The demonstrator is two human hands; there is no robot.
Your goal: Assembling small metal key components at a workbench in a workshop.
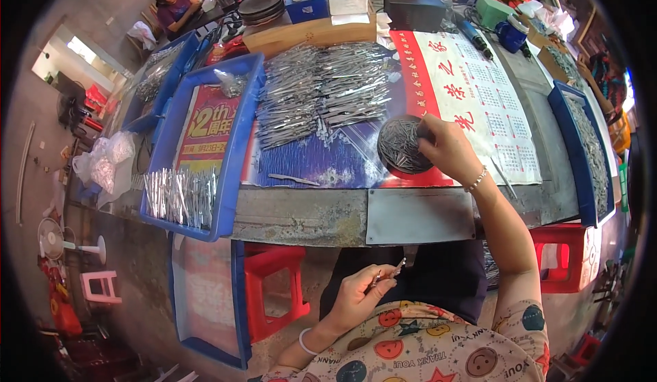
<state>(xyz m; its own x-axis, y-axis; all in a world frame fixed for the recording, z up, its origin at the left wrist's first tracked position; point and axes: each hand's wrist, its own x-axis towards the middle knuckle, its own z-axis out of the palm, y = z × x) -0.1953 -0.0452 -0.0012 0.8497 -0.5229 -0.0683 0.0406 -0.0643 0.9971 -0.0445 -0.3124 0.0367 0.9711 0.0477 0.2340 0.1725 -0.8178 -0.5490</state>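
My left hand (363, 291) is above my lap, in front of the table edge. Its fingers are closed on a small shiny metal piece (400, 266) that sticks out past the fingertips. My right hand (446, 150) reaches to the right rim of a round dark bowl (385, 155) full of small thin metal parts (401, 145). The right fingers are pinched together, and whatever they hold is hidden. Behind and left of the bowl, slim silvery metal strips (352, 84) lie in dense rows. One single strip (293, 179) rests apart near the front edge.
A blue tray (229, 170) with upright metal strips stands left; another blue tray (597, 197) of small parts stands right. A metal plate (420, 216) lies at the front edge. An electric screwdriver (477, 40) lies at the back right. Red stools (274, 289) flank me. Another person (179, 9) sits far left.
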